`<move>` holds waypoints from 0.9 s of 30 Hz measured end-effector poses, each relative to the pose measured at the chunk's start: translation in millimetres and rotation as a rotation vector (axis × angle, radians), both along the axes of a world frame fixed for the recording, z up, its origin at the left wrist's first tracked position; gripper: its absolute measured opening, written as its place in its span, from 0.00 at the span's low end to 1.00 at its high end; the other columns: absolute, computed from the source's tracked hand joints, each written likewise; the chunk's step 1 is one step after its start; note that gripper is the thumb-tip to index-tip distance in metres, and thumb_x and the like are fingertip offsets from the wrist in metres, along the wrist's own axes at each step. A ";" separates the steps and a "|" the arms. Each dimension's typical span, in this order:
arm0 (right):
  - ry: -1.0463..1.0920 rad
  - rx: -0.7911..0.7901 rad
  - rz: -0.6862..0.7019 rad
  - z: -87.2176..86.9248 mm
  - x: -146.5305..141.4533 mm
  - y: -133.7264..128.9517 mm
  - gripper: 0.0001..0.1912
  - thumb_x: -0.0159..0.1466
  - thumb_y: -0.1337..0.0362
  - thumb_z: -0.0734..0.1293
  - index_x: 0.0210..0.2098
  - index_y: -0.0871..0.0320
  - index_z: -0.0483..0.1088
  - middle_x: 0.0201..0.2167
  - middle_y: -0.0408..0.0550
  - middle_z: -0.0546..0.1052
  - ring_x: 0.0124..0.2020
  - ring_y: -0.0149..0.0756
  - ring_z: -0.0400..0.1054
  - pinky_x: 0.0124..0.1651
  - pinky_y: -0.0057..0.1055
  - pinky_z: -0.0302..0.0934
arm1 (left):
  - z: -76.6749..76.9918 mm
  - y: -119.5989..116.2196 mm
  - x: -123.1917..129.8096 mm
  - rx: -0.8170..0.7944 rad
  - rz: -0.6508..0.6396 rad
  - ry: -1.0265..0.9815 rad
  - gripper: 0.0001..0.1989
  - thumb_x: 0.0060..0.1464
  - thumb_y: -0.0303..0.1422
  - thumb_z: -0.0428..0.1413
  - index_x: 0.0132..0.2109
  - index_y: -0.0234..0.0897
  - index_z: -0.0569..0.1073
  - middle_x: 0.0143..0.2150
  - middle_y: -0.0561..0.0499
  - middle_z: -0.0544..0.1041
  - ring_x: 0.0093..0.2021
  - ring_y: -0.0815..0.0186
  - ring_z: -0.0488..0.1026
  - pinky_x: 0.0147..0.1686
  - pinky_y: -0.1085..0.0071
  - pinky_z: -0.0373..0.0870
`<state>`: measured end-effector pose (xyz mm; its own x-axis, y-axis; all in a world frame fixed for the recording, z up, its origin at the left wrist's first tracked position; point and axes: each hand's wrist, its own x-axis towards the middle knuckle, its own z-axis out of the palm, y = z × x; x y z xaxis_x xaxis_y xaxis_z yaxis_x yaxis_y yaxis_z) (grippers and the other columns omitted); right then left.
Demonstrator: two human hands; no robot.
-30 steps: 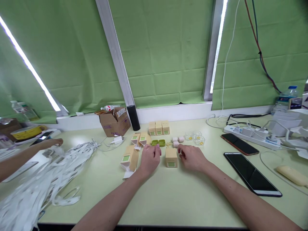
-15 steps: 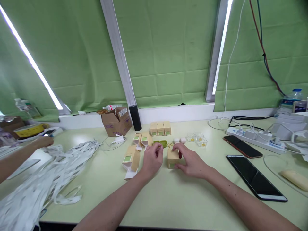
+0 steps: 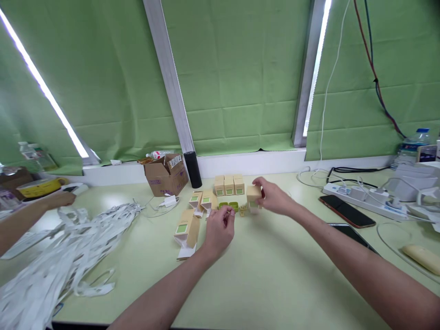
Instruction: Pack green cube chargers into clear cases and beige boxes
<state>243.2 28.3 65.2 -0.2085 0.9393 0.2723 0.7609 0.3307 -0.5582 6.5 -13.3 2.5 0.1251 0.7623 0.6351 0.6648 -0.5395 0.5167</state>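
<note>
My right hand (image 3: 275, 198) grips a small closed kraft-paper box (image 3: 253, 197), slightly blurred and seemingly lifted off the table. Fingers curled together, my left hand (image 3: 219, 230) rests nearer me; whatever it may hold is hidden. Just beyond it lie small green containers (image 3: 233, 206) and some little yellow pieces (image 3: 243, 211). To its left, an open kraft box (image 3: 187, 228) with a green window lies with its white flap out. Two more open boxes, one (image 3: 209, 200) beside the other (image 3: 195, 200), are behind. Three closed boxes (image 3: 229, 185) stand in a row at the back.
White straps (image 3: 85, 247) are heaped on the left, near another person's hand (image 3: 62, 200). A cardboard carton (image 3: 167, 176) and black cylinder (image 3: 193, 169) stand at the back. Phones, one (image 3: 347, 211) fully visible, and a power strip (image 3: 364, 198) lie right.
My right hand has carried the kraft box away from me and slightly right, toward the row of closed boxes. My left hand has stayed nearly in place.
</note>
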 end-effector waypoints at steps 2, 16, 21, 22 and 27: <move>-0.063 0.030 -0.082 6.4 10.2 30.1 0.29 0.61 0.72 0.69 0.60 0.55 0.63 0.52 0.53 0.78 0.43 0.40 0.74 0.42 0.30 0.63 | -0.1 -0.6 1.5 0.009 -0.005 0.012 0.10 0.67 0.35 0.50 0.36 0.41 0.72 0.24 0.54 0.75 0.26 0.64 0.68 0.38 0.64 0.63; -0.331 -0.053 -0.193 -43.2 -2.9 110.6 0.24 0.68 0.67 0.66 0.63 0.56 0.63 0.59 0.57 0.73 0.54 0.44 0.71 0.56 0.39 0.57 | 1.4 -7.3 7.3 0.029 -0.031 0.073 0.11 0.66 0.33 0.50 0.35 0.40 0.72 0.24 0.53 0.75 0.26 0.63 0.68 0.38 0.64 0.63; -0.419 0.040 -0.265 -45.4 -5.0 94.5 0.28 0.69 0.66 0.64 0.68 0.54 0.60 0.62 0.63 0.67 0.60 0.51 0.64 0.60 0.43 0.51 | 2.5 -9.0 6.6 0.031 -0.045 0.076 0.12 0.66 0.33 0.50 0.34 0.40 0.72 0.22 0.54 0.73 0.25 0.64 0.66 0.38 0.64 0.63; -0.438 0.062 -0.272 -44.7 -4.7 89.8 0.27 0.69 0.67 0.64 0.67 0.54 0.61 0.61 0.63 0.67 0.61 0.52 0.63 0.61 0.43 0.50 | 2.5 -9.0 6.8 0.028 -0.044 0.073 0.12 0.66 0.33 0.50 0.34 0.40 0.72 0.22 0.54 0.73 0.25 0.64 0.66 0.38 0.64 0.63; -0.527 0.068 -0.245 -44.8 -9.9 70.4 0.18 0.68 0.68 0.63 0.55 0.53 0.74 0.51 0.63 0.74 0.56 0.55 0.64 0.58 0.46 0.48 | 2.0 -8.3 9.7 0.033 -0.049 0.080 0.12 0.67 0.34 0.50 0.34 0.40 0.72 0.22 0.53 0.74 0.25 0.64 0.67 0.38 0.64 0.63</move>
